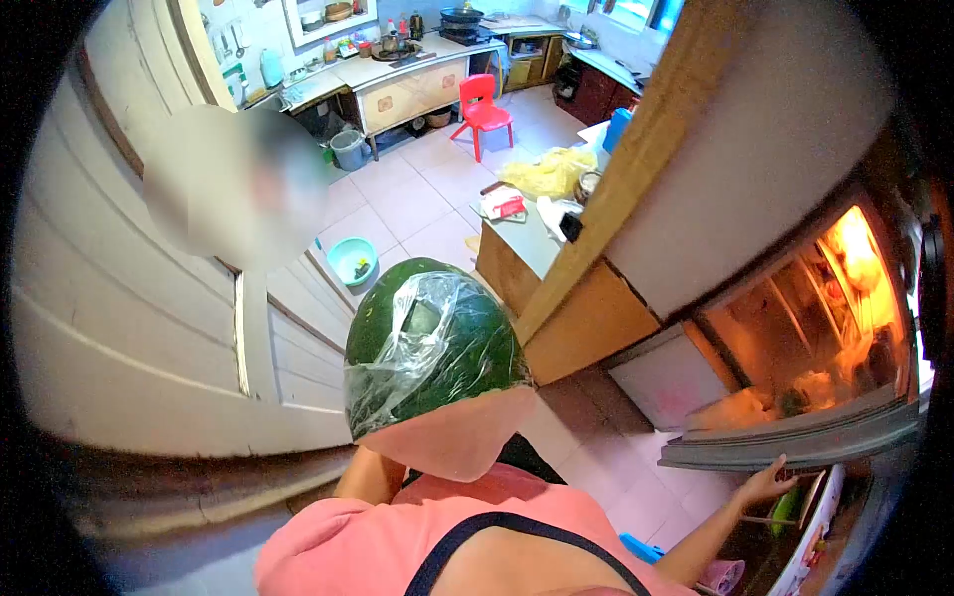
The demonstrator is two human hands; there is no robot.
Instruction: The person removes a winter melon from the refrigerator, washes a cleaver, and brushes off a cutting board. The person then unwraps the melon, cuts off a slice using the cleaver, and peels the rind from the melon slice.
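A large piece of dark green watermelon, partly covered in clear plastic wrap, is held up in front of my chest. Its lower side shows a smooth pale pink area. My left forearm reaches beneath the watermelon and bears it; the fingers of that hand are hidden behind it. Out to the right, my right hand grips the edge of the refrigerator door, fingers curled at the rim. The refrigerator stands open, its inside glowing orange. Something long and green shows in the door shelf.
A wooden door frame rises beside the refrigerator, and a pale panelled door is at left. Beyond are a red chair, a green basin, a grey bucket and a side table with a yellow bag.
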